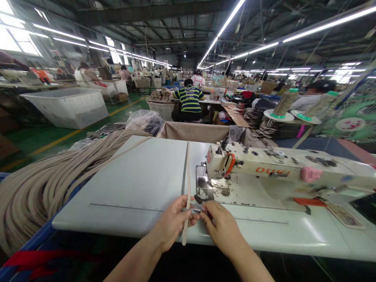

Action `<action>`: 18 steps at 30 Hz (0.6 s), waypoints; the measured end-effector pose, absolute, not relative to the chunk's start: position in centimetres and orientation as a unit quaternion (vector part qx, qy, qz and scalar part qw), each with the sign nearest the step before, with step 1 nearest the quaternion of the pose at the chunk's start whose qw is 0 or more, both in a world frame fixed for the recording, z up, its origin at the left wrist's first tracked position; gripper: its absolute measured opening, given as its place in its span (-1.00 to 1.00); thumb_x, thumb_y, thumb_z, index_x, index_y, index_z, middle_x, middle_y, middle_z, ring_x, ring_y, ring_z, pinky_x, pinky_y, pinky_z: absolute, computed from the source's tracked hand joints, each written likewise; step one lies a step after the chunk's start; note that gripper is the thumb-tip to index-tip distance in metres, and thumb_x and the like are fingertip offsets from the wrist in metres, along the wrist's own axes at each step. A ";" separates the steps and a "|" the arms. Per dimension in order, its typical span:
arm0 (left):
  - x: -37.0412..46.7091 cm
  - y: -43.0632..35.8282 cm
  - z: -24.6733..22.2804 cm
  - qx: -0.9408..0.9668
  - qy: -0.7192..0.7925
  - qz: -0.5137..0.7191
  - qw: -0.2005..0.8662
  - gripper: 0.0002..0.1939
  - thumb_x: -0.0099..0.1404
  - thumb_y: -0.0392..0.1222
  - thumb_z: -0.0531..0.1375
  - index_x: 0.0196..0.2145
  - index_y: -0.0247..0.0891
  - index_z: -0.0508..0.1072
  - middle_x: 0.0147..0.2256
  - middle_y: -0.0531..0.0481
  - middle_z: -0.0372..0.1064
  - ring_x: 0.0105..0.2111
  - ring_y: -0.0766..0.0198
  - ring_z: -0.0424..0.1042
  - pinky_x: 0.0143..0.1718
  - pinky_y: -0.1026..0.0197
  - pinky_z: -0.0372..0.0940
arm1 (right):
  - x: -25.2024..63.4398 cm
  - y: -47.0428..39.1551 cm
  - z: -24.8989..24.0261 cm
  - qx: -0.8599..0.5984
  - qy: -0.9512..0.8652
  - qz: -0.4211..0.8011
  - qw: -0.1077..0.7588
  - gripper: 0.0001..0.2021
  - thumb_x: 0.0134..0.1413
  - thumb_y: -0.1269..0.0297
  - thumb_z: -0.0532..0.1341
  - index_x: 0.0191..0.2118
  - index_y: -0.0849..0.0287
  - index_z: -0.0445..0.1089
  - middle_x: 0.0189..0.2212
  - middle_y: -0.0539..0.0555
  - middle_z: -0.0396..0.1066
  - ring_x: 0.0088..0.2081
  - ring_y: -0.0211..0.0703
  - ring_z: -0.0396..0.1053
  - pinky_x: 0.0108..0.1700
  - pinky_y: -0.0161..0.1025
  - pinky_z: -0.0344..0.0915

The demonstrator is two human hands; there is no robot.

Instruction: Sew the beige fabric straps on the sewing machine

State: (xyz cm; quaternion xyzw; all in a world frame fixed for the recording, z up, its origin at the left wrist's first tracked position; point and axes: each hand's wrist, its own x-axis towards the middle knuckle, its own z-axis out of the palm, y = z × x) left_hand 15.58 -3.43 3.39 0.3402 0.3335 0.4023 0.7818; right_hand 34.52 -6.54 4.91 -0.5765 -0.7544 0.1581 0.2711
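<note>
My left hand (179, 217) is closed around a narrow beige strap (188, 172). The strap runs away from me over the pale table, and its near end hangs just past the front edge. Close beside it, my right hand (219, 223) is pinched shut, its fingertips meeting those of the left. Something small and dark shows between the two hands, too small to name. Just beyond my right hand stands a white sewing machine (252, 168), its needle area lit by a small lamp.
A printed ruler line (126, 207) crosses the table (147, 172) near its front edge. To the left, a thick bundle of beige straps (44, 184) spills over a blue bin. Behind the table is a fabric-lined bin (194, 131). Thread cones (284, 103) stand right, and a co-worker (188, 100) sits ahead.
</note>
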 end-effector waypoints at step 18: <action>16.1 -3.7 2.7 0.238 0.350 0.390 0.818 -0.64 0.20 -0.16 0.42 -0.12 -0.41 0.49 -0.33 -0.03 0.31 -0.45 0.44 0.34 -0.53 0.48 0.17 | 34.9 -6.4 3.1 -0.573 -0.740 0.118 0.332 -0.83 0.47 0.18 0.02 -0.15 0.07 0.30 -0.38 -0.01 0.48 -0.34 -0.12 0.45 -0.32 -0.25 0.26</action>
